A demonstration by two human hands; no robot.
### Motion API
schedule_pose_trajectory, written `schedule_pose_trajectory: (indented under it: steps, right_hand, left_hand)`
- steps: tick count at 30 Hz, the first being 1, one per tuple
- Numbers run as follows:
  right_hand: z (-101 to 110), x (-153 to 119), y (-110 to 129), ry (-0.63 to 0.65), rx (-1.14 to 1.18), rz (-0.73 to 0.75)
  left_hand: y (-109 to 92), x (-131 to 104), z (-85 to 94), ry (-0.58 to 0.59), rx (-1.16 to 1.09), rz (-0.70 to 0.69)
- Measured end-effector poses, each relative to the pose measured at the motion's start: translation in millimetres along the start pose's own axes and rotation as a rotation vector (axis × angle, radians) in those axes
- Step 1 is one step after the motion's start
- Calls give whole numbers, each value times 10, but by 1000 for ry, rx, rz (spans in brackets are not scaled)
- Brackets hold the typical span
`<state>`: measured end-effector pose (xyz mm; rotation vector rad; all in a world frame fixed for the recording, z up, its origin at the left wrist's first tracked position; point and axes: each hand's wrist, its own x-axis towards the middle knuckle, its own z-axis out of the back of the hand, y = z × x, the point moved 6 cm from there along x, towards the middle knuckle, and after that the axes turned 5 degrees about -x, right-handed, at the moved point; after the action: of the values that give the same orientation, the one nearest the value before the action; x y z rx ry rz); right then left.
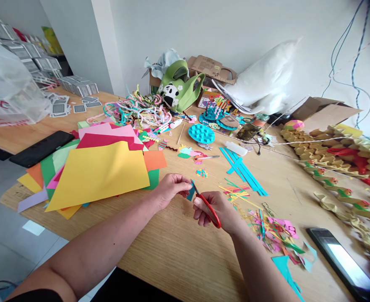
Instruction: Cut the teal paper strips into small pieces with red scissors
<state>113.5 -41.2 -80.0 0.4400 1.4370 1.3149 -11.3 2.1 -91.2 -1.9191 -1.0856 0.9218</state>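
Observation:
Between the thumb and fingers of my left hand is a small blue paper piece. My right hand is closed round red-handled scissors, whose blades point up and left and touch the paper. Just beyond my hands lies a little heap of tiny blue, yellow and orange paper bits. Long blue paper strips lie to the right, with thin coloured strips nearer me. A stack of coloured sheets, yellow on top, lies left of my left hand.
A black phone lies at the left, a lit phone at the lower right. Paper scraps spread beside my right forearm. Farther back are pipe cleaners, a green panda bag, a jar and a white bottle.

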Motion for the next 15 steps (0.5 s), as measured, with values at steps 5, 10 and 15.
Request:
schedule_pose_trajectory:
  steps: [5,10,15]
  right_hand:
    - [-2,3,-20,8,12,14]
    - [6,13,-6,-1,18,18]
    - [3,5,11,6,0,23]
  left_hand:
    - [-3,-6,-7,5,-9,-1]
    - [4,1,-9,23,-5,-10]
    - [8,8,-8,30,1,-21]
